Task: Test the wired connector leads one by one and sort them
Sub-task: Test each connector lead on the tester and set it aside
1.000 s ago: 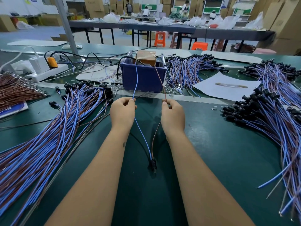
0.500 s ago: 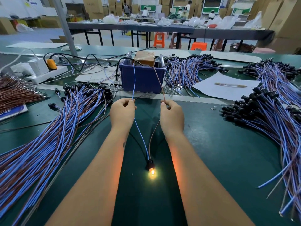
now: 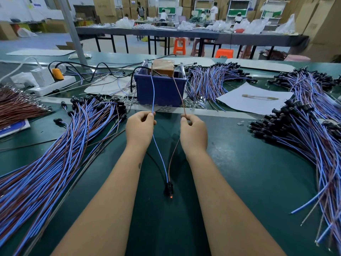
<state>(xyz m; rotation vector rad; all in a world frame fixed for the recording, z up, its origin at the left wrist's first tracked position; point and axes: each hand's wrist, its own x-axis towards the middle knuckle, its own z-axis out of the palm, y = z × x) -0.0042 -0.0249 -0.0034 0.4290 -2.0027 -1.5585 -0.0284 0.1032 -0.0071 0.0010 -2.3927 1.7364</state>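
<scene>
My left hand (image 3: 140, 127) pinches the blue wire (image 3: 158, 156) of one connector lead, and my right hand (image 3: 193, 133) pinches its brown wire (image 3: 173, 154). Both wires run up to the blue tester box (image 3: 159, 89) and down to the lead's black connector (image 3: 169, 188), which lies on the green mat between my forearms. A faint orange glow shows at the connector's tip. A large pile of blue and brown leads (image 3: 55, 154) lies to the left. Another pile (image 3: 304, 135) lies to the right.
A third bundle of leads (image 3: 212, 82) lies behind the box beside a white sheet with a pen (image 3: 254, 98). A power strip with plugs (image 3: 48, 82) and black cables sits far left. Brown wires (image 3: 16, 106) lie at the left edge.
The lamp at the connector was dark, lit up brightly half a second ago, and has now faded to a faint glow. My hands have stayed in place on the wires.
</scene>
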